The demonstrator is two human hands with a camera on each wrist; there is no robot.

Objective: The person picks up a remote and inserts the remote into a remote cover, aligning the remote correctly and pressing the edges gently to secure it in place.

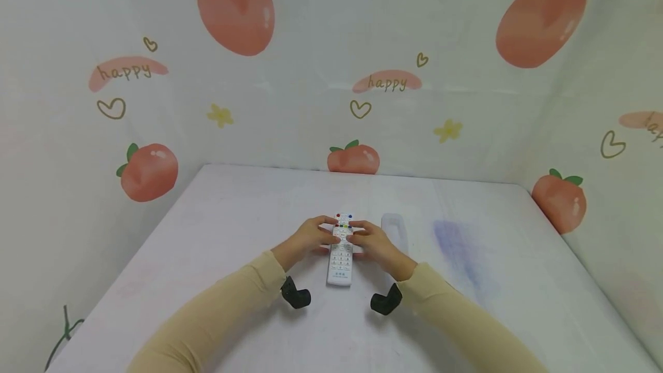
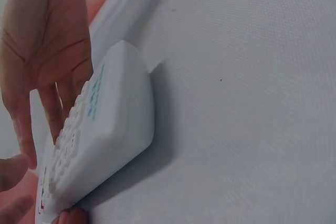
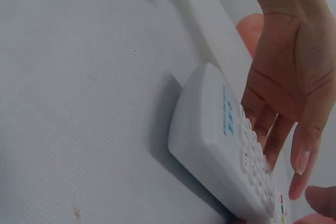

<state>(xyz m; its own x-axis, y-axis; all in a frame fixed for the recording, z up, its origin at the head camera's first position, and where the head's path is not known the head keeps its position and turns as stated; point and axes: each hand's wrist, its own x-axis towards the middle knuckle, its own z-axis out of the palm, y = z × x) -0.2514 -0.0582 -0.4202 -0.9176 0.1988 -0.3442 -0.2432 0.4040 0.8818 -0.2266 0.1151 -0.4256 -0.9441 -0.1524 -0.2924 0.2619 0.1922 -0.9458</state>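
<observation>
A white remote with coloured keys at its far end lies flat on the white table, keypad up. My left hand comes in from the left and my right hand from the right. Their fingertips meet over the remote's upper half. In the left wrist view the left hand has its palm open, with fairly straight fingers reaching down to the keys of the remote. The right wrist view shows the right hand the same way over the remote. Whether either thumb presses the remote's side is hidden.
A pale translucent oblong cover lies just right of the right hand. A faint blue smudge marks the table further right. A peach-print backdrop closes in the back and both sides. Black wrist mounts sit near the front.
</observation>
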